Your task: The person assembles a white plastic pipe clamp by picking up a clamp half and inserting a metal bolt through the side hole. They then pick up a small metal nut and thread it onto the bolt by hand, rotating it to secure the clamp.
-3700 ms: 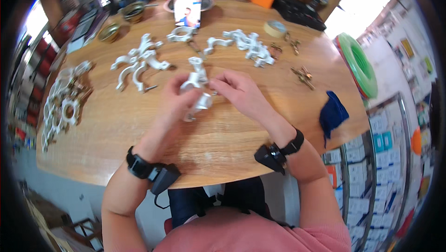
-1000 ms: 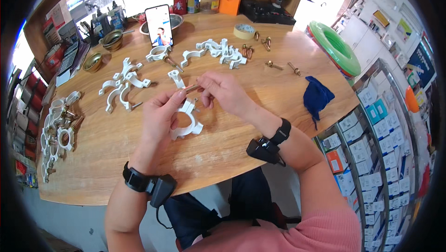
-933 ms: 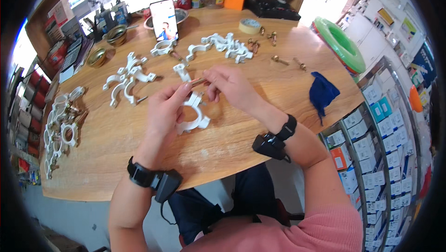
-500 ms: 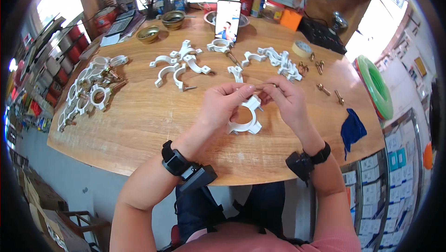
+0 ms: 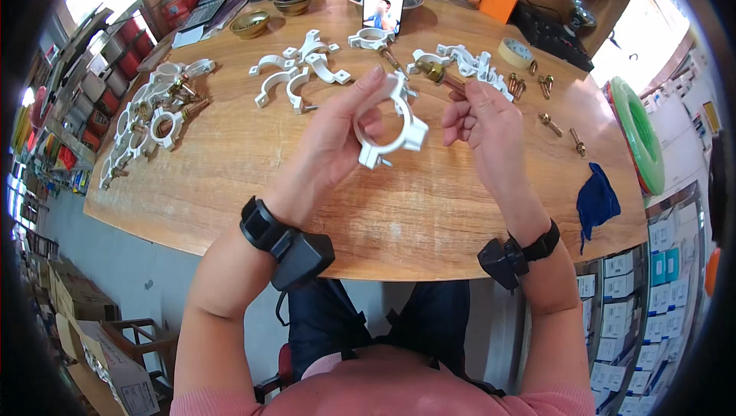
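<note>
Left hand and right hand are both above the desk near the centre of the frame, each closed on a part. At the left of the frame, a cluster of white rings with coppery bolts among them looks assembled. White half-clamps in the upper middle and a pile of white pieces at the upper right seem not yet joined, so plenty appears left. The left thumb and fingers grip a white ring clamp by its left side, fingertips showing through the opening. The right thumb and forefinger pinch a brass-headed bolt, seemingly apart from the clamp, the remaining fingers loosely curled. Loose bolts lie towards the right.
</note>
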Demonstrator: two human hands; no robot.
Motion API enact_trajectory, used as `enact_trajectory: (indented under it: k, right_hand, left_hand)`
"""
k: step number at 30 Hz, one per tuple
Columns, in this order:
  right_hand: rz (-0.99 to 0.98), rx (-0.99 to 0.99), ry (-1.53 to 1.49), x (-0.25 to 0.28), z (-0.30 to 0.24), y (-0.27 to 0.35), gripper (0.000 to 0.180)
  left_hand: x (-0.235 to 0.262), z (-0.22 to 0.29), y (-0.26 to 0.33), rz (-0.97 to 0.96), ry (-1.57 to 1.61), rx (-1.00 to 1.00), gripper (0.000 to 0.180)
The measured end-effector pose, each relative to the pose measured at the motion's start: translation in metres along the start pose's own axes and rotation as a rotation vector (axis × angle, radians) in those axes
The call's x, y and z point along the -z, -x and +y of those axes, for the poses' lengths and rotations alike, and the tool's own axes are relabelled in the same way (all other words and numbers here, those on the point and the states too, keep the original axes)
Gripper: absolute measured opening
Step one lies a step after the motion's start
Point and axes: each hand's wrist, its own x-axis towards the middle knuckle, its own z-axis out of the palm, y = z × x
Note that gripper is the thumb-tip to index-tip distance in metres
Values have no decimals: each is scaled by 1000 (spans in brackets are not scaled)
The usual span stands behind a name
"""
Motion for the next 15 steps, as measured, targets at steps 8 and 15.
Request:
enact_trajectory:
  k: [8, 15]
  right_hand:
    - [-104, -110, -202, -7, 4, 5, 31]
    - [-120, -37, -11, -6, 7, 6, 26]
  left_hand:
    - [-8, 4, 5, -95, -152, -80, 23]
    - [-17, 3, 12, -51, -478, -173, 29]
